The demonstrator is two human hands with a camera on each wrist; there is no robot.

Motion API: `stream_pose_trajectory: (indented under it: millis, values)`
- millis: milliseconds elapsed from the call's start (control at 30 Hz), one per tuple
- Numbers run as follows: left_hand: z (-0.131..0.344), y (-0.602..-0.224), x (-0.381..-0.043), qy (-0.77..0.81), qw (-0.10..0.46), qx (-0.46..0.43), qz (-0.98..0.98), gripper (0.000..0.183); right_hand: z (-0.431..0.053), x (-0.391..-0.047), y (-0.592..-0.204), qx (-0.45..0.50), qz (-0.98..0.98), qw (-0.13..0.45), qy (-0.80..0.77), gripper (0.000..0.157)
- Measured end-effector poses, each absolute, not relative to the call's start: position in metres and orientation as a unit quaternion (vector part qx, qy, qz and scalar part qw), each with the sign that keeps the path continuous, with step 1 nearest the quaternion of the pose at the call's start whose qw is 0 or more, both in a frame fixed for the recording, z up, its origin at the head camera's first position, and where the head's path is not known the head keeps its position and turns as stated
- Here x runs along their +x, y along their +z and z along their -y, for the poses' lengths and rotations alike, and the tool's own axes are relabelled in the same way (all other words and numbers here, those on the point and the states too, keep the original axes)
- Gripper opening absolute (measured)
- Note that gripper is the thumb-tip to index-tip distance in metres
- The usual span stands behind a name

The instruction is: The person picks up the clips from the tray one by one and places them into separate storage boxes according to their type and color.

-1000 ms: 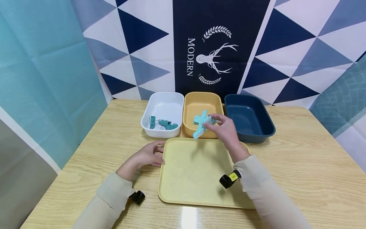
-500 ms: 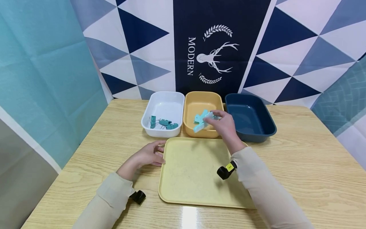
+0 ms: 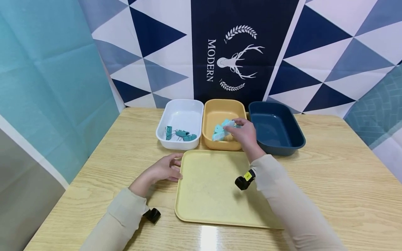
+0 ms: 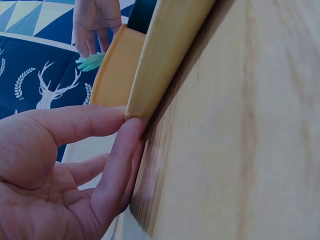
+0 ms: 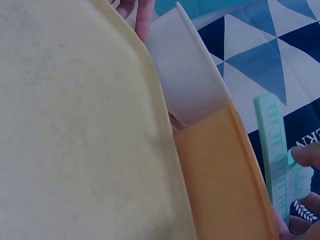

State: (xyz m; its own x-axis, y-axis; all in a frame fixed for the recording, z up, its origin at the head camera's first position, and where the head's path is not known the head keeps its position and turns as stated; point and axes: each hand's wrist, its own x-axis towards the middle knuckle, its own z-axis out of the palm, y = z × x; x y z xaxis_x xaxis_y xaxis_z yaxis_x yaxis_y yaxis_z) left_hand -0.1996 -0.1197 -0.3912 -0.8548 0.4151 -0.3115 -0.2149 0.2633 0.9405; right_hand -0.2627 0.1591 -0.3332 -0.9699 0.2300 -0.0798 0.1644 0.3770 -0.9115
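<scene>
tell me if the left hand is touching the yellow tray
Touching. The left wrist view shows it: the left hand pinches the yellow tray at its edge, fingers right against it with no gap.

Mint clip [image 5: 275,155]; yellow tray [image 3: 216,188]; orange bin [image 3: 221,145]; backdrop [image 3: 157,36] blue-white triangles.

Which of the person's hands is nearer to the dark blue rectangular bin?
The right hand. It is by the near left corner of the dark blue bin; the left hand is farther away, pinching the left edge of the pale yellow rectangular tray.
</scene>
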Motion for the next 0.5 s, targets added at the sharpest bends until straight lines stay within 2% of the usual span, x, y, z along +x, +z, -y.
stream_pose_trajectory:
  millis: [500]
  values:
    - [0.1197, -0.3939, -0.1995, 0.607, 0.258, 0.070, -0.748, 0.080, -0.1570, -0.2671, -0.3360, -0.118, 0.829, 0.037, 0.545, 0.050]
